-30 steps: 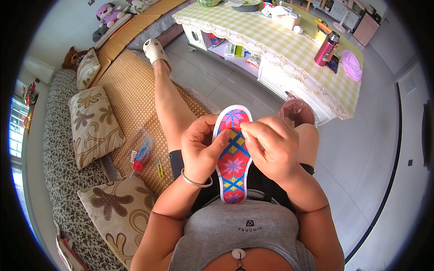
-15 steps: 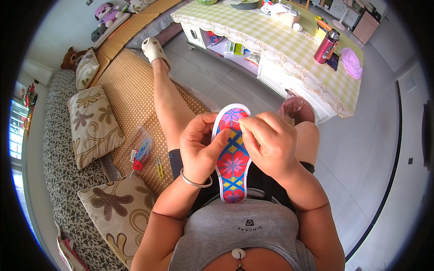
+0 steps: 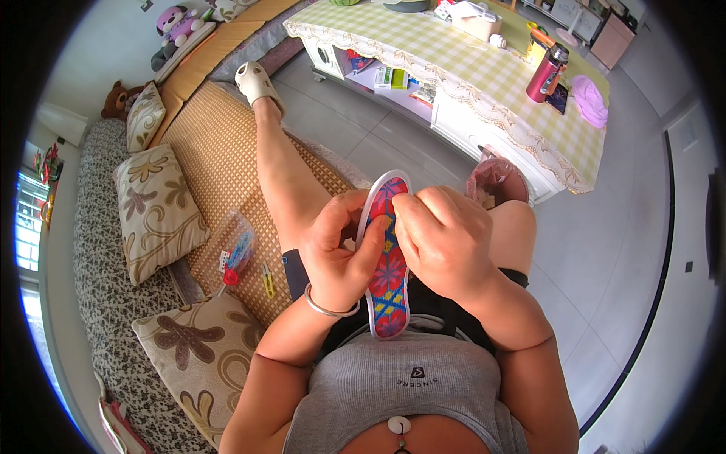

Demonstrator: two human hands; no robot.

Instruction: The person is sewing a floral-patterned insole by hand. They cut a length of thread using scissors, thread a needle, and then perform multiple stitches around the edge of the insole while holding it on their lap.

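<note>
Farthest left of the hands, a speckled sofa (image 3: 106, 250) runs along the wall, a brown bear (image 3: 116, 100) sitting at its far end. Three floral cushions lie to the left of the left hand: a small one (image 3: 147, 119) far beyond it, a larger one (image 3: 160, 216) level with it, and another (image 3: 181, 333) nearer the body. Well beyond both hands is a purple plush dog (image 3: 176, 27). A woven mat (image 3: 219, 129) spreads left of the left hand; on it lie a clear bag (image 3: 240, 246) with blue contents and, closer to the hand, yellow snips (image 3: 268, 283). The person's leg stretches away past that hand, ending in a cream clog (image 3: 255, 82).

The left hand (image 3: 340, 253), above a bangle (image 3: 330, 311), grips the insole (image 3: 389, 272), thumb on its patterned face and fingers curled round the left edge. The insole stands tilted between the hands, its lower end at the grey top (image 3: 408, 378). The right hand (image 3: 446, 238) is curled, thumb and forefinger pinched together at the upper face; what is between them I cannot tell.

Beyond the right hand stand a checked-cloth table (image 3: 446, 64) and a pink-lined bin (image 3: 503, 181). Farther right, the table bears a red flask (image 3: 544, 78), a phone (image 3: 558, 100) and a purple cloth (image 3: 589, 102).
</note>
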